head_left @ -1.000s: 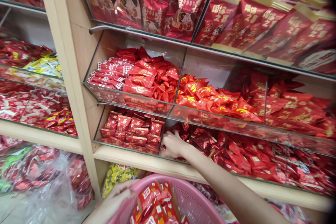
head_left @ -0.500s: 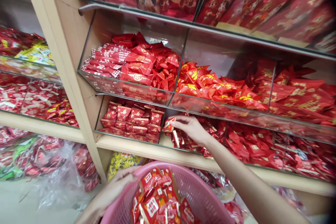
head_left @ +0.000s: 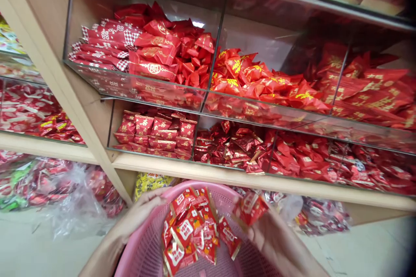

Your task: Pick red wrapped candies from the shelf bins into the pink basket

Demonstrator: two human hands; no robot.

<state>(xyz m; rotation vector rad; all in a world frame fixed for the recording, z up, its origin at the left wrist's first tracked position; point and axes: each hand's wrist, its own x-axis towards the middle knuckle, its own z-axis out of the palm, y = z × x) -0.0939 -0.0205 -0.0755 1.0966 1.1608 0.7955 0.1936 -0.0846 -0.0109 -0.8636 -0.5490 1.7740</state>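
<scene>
My left hand (head_left: 144,210) grips the rim of a pink plastic basket (head_left: 130,249) at its left side. Over the basket's right side, my right hand (head_left: 271,231) is closed on a red candy packet (head_left: 251,207), slightly blurred by motion. Inside the basket lies a heap of red candy packets (head_left: 191,229) with white labels and gold edges. One similar packet (head_left: 229,238) rests apart from the heap, toward the right. The basket's near part runs out of view at the bottom.
Shelf compartments with clear fronts hold red wrapped sweets (head_left: 156,136), darker shiny sweets (head_left: 234,143) and red packets with yellow print (head_left: 256,73). A wooden upright (head_left: 55,69) stands on the left. Plastic bags of sweets (head_left: 65,186) lie on the floor below.
My right hand has come back from the lower shelf compartment to the basket, bringing a red candy packet. My left hand stays on the rim. The view has tilted downward.
</scene>
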